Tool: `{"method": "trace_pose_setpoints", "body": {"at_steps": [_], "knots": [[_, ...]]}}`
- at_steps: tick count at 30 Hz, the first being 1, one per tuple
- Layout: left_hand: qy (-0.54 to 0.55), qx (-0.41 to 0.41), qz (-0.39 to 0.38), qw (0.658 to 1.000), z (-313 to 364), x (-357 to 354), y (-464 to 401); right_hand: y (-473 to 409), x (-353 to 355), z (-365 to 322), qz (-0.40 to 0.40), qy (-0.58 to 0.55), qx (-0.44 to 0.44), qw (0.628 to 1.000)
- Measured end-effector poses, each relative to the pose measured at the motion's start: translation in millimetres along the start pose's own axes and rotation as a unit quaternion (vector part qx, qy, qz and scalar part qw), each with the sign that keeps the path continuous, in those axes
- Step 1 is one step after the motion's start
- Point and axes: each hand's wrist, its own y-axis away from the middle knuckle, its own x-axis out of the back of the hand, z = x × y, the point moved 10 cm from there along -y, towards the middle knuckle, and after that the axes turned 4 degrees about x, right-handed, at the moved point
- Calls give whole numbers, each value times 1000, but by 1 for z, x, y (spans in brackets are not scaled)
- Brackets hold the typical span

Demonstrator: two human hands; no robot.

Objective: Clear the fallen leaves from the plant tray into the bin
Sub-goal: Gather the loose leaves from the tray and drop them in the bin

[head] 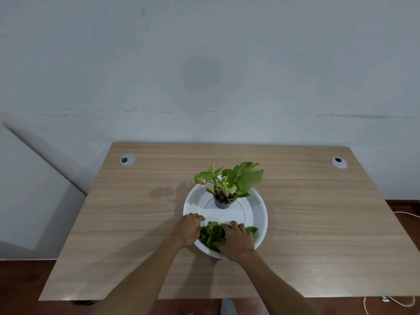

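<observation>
A round white plant tray (258,209) sits in the middle of the wooden table. A small grey pot (222,203) with a green leafy plant (234,180) stands at the tray's far side. A heap of loose green leaves (212,234) lies in the near part of the tray. My left hand (187,229) rests on the tray's left rim beside the heap, fingers curled. My right hand (236,241) lies over the right side of the heap, fingers spread on the leaves. Both hands press the heap between them. No bin is in view.
The wooden table (136,223) has two grey cable grommets, one at the back left (127,159) and one at the back right (338,162). A pale wall stands behind it. White cables (404,214) lie on the dark floor at the right.
</observation>
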Motion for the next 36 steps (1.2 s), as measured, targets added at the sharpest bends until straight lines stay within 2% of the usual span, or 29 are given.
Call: {"method": "trace_pose_setpoints", "body": {"at_steps": [5,8,11,14,19,26,29,33,36], "knots": [[-35,-14,2,999,5,-6,-1,-2,17,14,31,-21,30,999],[-64,6,7,998,6,-8,-3,-3,34,29,60,-41,16,997],[-93,45,7,995,10,-10,-5,-4,37,50,36,-6,-22,999],[-120,53,-24,991,22,-18,-5,-4,35,50,15,7,-31,999],[-46,61,-49,996,29,-25,-5,-3,26,37,13,-35,-34,999],[77,83,-92,989,28,-29,-8,-1,22,42,5,-193,-60,979],[147,92,-95,980,26,-26,-8,-3,27,45,2,-210,-44,977],[117,77,-34,990,23,-5,-9,-9,45,58,42,-204,-47,977],[70,71,-29,995,20,-6,-9,-13,37,62,11,-216,-47,975]]}}
